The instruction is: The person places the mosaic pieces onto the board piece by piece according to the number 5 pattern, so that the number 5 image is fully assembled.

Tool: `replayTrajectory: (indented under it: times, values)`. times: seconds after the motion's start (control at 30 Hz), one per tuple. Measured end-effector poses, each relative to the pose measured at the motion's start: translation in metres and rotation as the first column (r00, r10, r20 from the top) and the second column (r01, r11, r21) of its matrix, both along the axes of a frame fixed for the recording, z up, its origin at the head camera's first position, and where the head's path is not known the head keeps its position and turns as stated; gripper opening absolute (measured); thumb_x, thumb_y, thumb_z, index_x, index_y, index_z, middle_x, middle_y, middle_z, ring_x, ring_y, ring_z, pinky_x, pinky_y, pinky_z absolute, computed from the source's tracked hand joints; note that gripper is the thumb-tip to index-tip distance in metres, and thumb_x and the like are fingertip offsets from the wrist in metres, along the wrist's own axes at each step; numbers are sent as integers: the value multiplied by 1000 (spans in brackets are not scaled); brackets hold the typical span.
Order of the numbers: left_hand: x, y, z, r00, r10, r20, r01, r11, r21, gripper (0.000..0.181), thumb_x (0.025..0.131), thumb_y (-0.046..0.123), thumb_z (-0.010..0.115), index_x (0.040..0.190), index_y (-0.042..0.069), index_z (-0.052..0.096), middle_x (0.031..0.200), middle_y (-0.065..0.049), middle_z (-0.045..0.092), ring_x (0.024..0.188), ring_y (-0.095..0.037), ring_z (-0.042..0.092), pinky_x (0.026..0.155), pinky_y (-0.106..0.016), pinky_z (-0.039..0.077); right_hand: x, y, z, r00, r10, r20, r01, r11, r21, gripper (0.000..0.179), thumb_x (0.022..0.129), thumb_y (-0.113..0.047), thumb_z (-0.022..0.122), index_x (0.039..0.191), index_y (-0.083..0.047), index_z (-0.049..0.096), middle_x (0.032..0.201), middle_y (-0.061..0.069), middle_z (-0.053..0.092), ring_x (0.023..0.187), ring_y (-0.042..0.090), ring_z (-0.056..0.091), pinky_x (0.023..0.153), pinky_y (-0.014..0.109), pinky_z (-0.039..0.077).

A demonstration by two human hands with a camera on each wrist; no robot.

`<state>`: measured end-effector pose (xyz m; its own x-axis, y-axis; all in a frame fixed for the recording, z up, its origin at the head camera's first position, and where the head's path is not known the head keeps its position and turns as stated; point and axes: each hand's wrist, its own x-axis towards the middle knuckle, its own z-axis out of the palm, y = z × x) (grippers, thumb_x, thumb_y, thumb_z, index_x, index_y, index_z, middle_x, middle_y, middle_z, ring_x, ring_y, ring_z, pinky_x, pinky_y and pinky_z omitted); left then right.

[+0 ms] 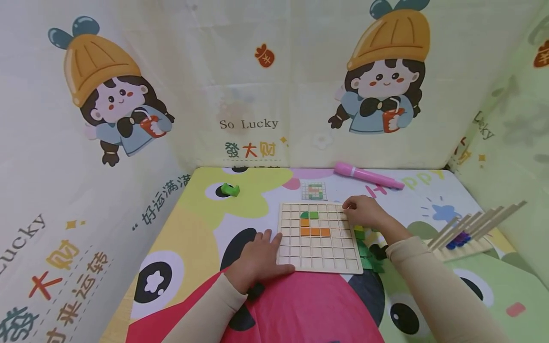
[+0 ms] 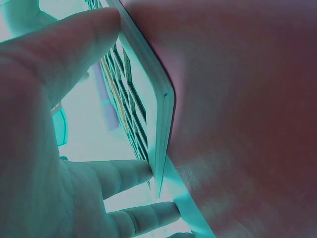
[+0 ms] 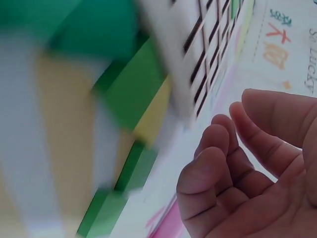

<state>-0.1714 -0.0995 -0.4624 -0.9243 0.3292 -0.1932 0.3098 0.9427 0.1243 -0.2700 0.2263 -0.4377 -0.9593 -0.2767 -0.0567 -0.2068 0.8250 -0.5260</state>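
A wooden grid board (image 1: 296, 257) lies on the table, with a few green tiles (image 1: 314, 215) and several orange tiles (image 1: 315, 232) in its cells. My left hand (image 1: 259, 257) rests at the board's left front corner, fingers spread and thumb along the front edge. In the left wrist view, the thumb (image 2: 94, 29) and a finger touch the board's rim. My right hand (image 1: 364, 212) is over the far right corner with loosely curled fingers. The right wrist view shows nothing between its thumb and fingers (image 3: 200, 168). Green blocks (image 3: 133, 84) lie along the board's right side.
Behind the board is a small pattern card (image 1: 314, 190). A pink marker-shaped stick (image 1: 369, 176) lies at the back, and a small green object (image 1: 230, 189) sits back left. On the right stands a wooden rack (image 1: 472, 233) with slanting rods and blue-purple pieces. Printed cloth walls surround the table.
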Motion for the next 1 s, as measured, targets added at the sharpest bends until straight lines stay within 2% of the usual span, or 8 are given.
replayTrajectory:
  times: [0.23,0.43,0.57,0.7,1.0]
  values:
    - [0,-1,-1,1000,1,4,-1,1000,11,103,78,69,74,159,15,42,156,-15,44,138,-36,45,98,-51,56,11,28,1,998,16,-54,-11,995,94,27,100,-15,62,115,5,70,103,22,73,95,38,67,87,56,53]
    - [-1,0,-4,1000,-9,-15,10,1000,2,103,77,69,75,158,15,42,151,-14,47,133,-32,47,93,-48,58,15,41,-5,998,44,-40,-35,979,201,27,94,-10,62,115,5,72,104,25,74,98,41,69,88,57,54]
    - [-1,0,-4,1000,-12,-16,12,1000,1,103,77,69,76,158,15,42,150,-14,47,131,-31,48,91,-47,59,16,44,-8,997,77,-28,-69,970,234,28,89,-8,68,115,3,73,103,23,75,98,39,70,87,56,55]
    - [0,0,-3,1000,-11,-14,11,1000,4,103,77,68,76,158,15,43,151,-14,47,132,-32,47,92,-48,59,17,45,-9,996,79,-33,-68,968,243,26,86,-6,72,112,1,75,99,20,75,95,37,68,87,55,54]
    - [-1,0,-5,1000,-16,-22,16,1000,2,103,76,69,76,157,14,44,150,-14,48,132,-32,48,92,-48,58,17,44,-14,1000,-17,-21,20,983,181,24,85,-8,77,105,3,68,97,18,68,88,32,61,88,54,52]
